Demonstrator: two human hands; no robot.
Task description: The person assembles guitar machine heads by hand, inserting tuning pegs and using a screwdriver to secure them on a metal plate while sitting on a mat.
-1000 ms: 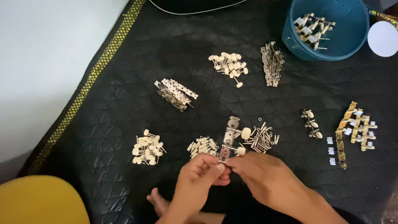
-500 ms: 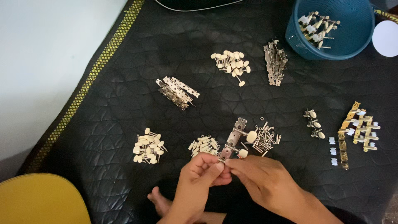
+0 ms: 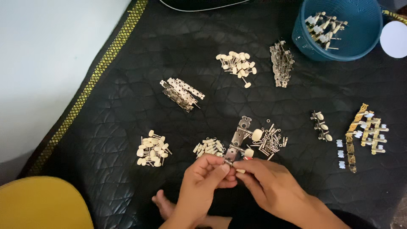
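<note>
A silver tuner plate (image 3: 238, 142) with cream knobs is held near the lower middle of the black quilted mat (image 3: 127, 127), its lower end pinched between the two hands while its upper end points away from the person. The left hand (image 3: 203, 180) is closed around that lower end, thumb and forefinger pressed on the metal, apparently to steady the strip. The right hand (image 3: 265, 182) is brought against it from the other side, its fingers (image 3: 246, 166) shut on a small cream-tipped part at the plate's edge; what exactly is pinched there cannot be told.

The parts are laid out in sorted heaps, presumably so that each kind can be reached without searching. A pile of small screws and posts (image 3: 273, 140) lies just beside the plate, and a heap of short cream pegs (image 3: 208, 147) lies touching distance to its left. Farther left a heap of cream knobs (image 3: 152, 148) is seen, with bare metal strips (image 3: 182, 93) above it. Another knob heap (image 3: 236, 63) and stacked plates (image 3: 280, 63) lie higher up. Finished pieces are collected in a blue basket (image 3: 360, 46), and gold-coloured tuner sets (image 3: 364, 131) are kept well apart at the right.
</note>
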